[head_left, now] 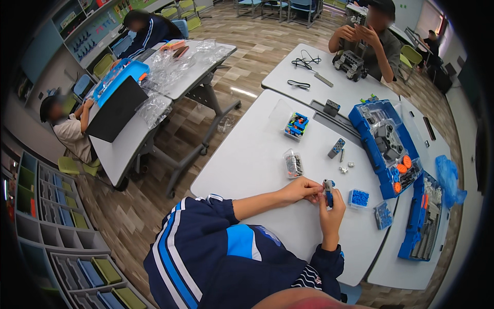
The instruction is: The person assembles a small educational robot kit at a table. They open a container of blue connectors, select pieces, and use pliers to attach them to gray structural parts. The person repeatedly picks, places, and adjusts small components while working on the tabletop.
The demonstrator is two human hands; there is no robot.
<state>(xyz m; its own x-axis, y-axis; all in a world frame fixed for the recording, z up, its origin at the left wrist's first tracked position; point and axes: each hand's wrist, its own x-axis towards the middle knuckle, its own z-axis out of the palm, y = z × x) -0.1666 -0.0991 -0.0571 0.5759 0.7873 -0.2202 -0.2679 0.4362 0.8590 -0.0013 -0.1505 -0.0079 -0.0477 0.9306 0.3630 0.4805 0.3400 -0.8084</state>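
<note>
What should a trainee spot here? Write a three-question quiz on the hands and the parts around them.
1. True or false: the left hand and the right hand both hold the small blue and grey plastic brick assembly.
2. Which lies nearest the right hand?
A) the small flat blue studded plastic piece
B) the large blue plastic parts case
C) the clear plastic box of blue and orange parts
3. Fill in: the small clear plastic box of grey parts stands on the ___ table.
Key: 1 true; 2 A; 3 white.
</note>
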